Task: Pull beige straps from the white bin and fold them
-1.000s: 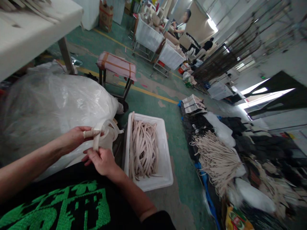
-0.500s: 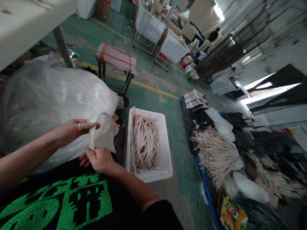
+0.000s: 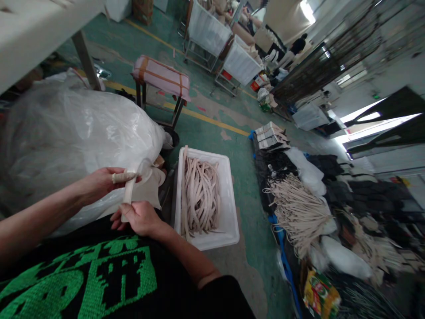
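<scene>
Strap [image 3: 127, 193] is running near-vertical at centre-left of frame. We are pinching its upper end in the left hand [image 3: 99, 184] and gripping its lower end in the right hand [image 3: 142, 217], just below. Bin [image 3: 231, 212] is sitting just right.

top: black short-sleeved shirt | print: bright green blocky graphic | forearms: bare
</scene>
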A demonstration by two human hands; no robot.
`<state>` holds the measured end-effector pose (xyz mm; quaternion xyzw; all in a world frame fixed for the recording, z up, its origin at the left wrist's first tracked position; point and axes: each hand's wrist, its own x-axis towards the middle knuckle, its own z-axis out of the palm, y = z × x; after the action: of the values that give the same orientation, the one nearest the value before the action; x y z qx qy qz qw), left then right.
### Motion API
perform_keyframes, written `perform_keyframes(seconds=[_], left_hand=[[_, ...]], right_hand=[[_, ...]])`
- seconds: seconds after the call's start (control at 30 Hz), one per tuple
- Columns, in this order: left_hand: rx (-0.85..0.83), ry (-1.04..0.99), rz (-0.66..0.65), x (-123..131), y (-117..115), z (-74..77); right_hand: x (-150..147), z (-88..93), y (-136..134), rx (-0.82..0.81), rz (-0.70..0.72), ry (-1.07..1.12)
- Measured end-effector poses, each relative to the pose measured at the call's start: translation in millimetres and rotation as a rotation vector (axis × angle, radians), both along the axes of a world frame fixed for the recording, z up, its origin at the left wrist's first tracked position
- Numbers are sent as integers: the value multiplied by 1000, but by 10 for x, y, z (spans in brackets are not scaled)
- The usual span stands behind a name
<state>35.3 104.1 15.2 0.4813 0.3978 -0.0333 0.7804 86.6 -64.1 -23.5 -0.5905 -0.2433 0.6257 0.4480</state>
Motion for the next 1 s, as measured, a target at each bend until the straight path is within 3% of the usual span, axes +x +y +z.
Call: perform_keyframes(seconds=[0.07,0.13,0.2,0.27,0.33,0.37,0.43,0.5,0.57,0.7,0.77,0.83,0.93,1.0], left_hand=[[-37,-15,-160,-48,-92,-57],[-30,-50,-240,-83,-147,-91],[15,-61,-201,-96,-136,-77],[76,-30,-145,-96,-91,-24],[129,9,-166,-101,-66,43],[140,24,-205,-108,-72,74],[106,20,-284,-125,-121,117],[39,-33,-309,-142,-189,123],[-28,-97,-261,-147,-245,86],[-224,-119,-90,-121,-325,-95],[-358,-105,-43,-111,-381,-196],[-458,-120,-27,-111,-450,-271],[-539,-139,-73,-85,-512,-297],[-538,-108,21,-21,-481,-249]], right_hand=[[74,23,26,33,-27,-34],[208,40,29,104,-44,-142],[370,52,-6,175,-119,-324],[526,72,-54,201,-315,-563],[651,105,-79,221,-485,-831],[697,125,-73,247,-504,-961],[756,165,-25,332,-381,-1140],[781,195,53,382,-194,-1164],[787,220,127,344,-139,-1101],[714,297,174,221,-378,-875],[608,337,134,209,-421,-654],[476,357,52,209,-354,-350],[349,332,-136,188,-146,55],[372,272,-294,128,-2,181]])
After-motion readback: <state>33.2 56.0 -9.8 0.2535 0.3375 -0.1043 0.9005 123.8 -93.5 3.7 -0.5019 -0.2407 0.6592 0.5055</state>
